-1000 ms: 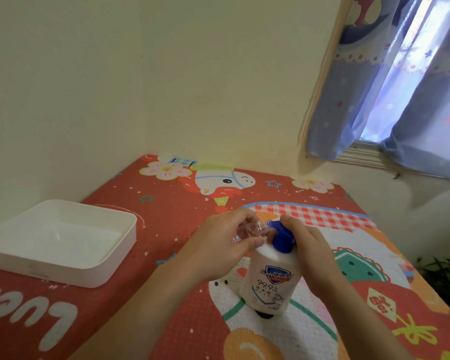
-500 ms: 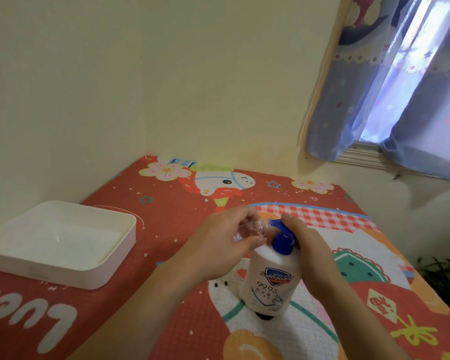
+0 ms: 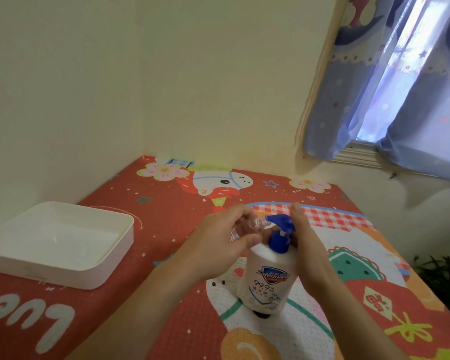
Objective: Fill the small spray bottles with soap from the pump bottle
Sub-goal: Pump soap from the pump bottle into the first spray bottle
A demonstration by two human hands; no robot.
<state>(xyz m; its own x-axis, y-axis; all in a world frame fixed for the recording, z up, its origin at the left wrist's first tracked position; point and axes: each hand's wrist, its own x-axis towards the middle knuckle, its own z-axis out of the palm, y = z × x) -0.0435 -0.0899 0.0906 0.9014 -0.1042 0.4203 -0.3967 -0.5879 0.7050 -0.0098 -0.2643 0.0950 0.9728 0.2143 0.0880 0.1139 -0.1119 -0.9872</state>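
Observation:
A white pump bottle (image 3: 266, 279) with a blue pump head (image 3: 281, 224) stands upright on the patterned mat. My left hand (image 3: 218, 245) holds a small clear spray bottle (image 3: 247, 226) tilted on its side, with its open mouth right at the blue nozzle tip. My right hand (image 3: 305, 242) rests against the right side of the pump, fingers straight and pointing away from me. The pump head is raised and its white stem shows. No cap is visible on the small bottle.
An empty white square tray (image 3: 99, 261) sits at the left on the red cartoon mat (image 3: 166, 203). Walls close the far and left sides. A curtained window (image 3: 400, 100) is at the upper right, and a plant (image 3: 442, 271) beyond the mat's right edge.
My right hand has lifted off the top of the pump and now lies beside it with fingers extended. The pump head has risen. My left hand keeps the small bottle at the nozzle.

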